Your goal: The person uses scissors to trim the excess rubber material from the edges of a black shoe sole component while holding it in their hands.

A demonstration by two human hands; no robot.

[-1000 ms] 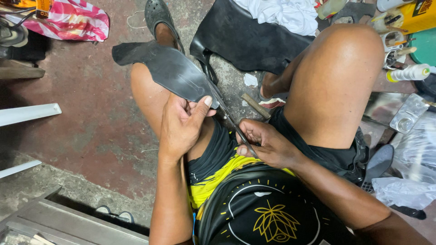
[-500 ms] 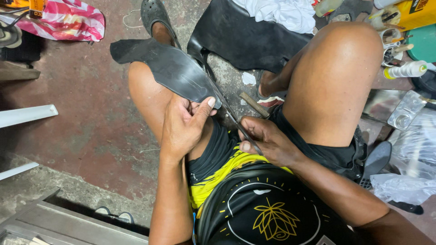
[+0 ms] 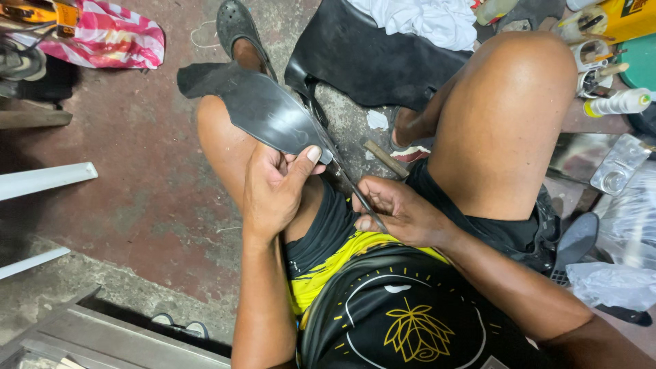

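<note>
Head view: sole lengthwise away, up-left.

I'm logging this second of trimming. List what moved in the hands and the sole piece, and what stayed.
Little changed. The right hand slid the thin blade slightly toward the body along the edge of the black rubber sole piece. The left hand kept its pinch on the sole's near end, thumb on top. The sole remained resting on the left thigh, and neither hand let go of anything.

Worn red concrete floor, cluttered edges.
</note>
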